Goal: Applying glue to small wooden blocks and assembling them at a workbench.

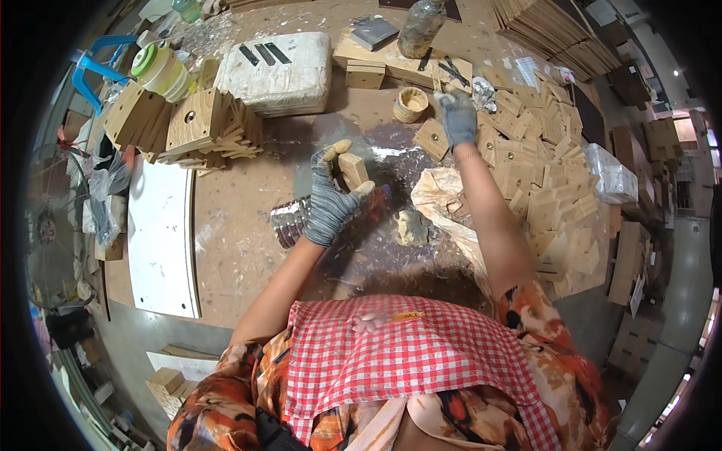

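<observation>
My left hand [335,197], in a grey knitted glove with yellowed fingertips, grips a small wooden block [353,171] between thumb and fingers. Beneath that hand lies a dark ribbed bottle [289,222], partly covered by it. My right hand [456,119], also gloved, reaches farther out to the right, over the near edge of a heap of wooden pieces [530,161]. Its fingers are blurred, so whether they hold anything is unclear. Just left of it stands a small tub of tan paste [411,104]. A square wooden piece with a hole [432,140] lies between tub and wrist.
Stacked wooden plates [193,124] and a wrapped white block [289,75] stand at the back left. A white panel [160,233] lies along the left side. A crumpled cloth [440,192] rests beside my right forearm. A cloudy bottle [421,30] stands at the back.
</observation>
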The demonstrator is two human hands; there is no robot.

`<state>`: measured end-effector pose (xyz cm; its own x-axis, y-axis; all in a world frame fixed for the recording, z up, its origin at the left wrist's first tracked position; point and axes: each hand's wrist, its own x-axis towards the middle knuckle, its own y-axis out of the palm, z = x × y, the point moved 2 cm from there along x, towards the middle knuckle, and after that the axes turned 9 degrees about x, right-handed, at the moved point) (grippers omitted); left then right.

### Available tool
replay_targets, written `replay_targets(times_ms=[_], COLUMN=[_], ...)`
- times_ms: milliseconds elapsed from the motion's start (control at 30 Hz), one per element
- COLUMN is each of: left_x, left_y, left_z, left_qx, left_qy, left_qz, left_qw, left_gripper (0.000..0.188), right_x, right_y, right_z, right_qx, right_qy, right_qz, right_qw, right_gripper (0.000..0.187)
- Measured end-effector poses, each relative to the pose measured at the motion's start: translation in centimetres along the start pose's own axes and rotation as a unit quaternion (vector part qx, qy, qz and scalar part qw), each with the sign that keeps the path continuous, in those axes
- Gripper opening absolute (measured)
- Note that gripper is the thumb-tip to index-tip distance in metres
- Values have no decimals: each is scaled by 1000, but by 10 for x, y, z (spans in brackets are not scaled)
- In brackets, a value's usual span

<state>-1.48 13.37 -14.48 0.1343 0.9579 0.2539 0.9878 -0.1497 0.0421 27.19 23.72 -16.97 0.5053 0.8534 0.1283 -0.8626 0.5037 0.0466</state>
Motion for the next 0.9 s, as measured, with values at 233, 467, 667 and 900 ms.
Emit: replay_targets(times_ms=[233, 467, 667, 900], left_x=[11, -9, -14, -9], left_y=[11, -3, -7, -5], left_z=[-8, -4, -6, -1], left_qx=[104, 77, -10, -51], left_qy=[79, 80, -41, -81], left_qz=[27, 36, 67, 73], left_qw=[991, 993, 997, 993], left_gripper=[66, 64, 60, 61], right_x=[97, 14, -110, -185], right_y=[-34, 3, 9, 31], right_z=[-47, 29, 87, 115], right_qx=[-324, 170, 294, 32], right_qy=[-1, 157, 296, 186], right_qz=[-63, -15, 170, 233], right_qw=[944, 973, 893, 954], right_gripper=[33, 13, 32, 26])
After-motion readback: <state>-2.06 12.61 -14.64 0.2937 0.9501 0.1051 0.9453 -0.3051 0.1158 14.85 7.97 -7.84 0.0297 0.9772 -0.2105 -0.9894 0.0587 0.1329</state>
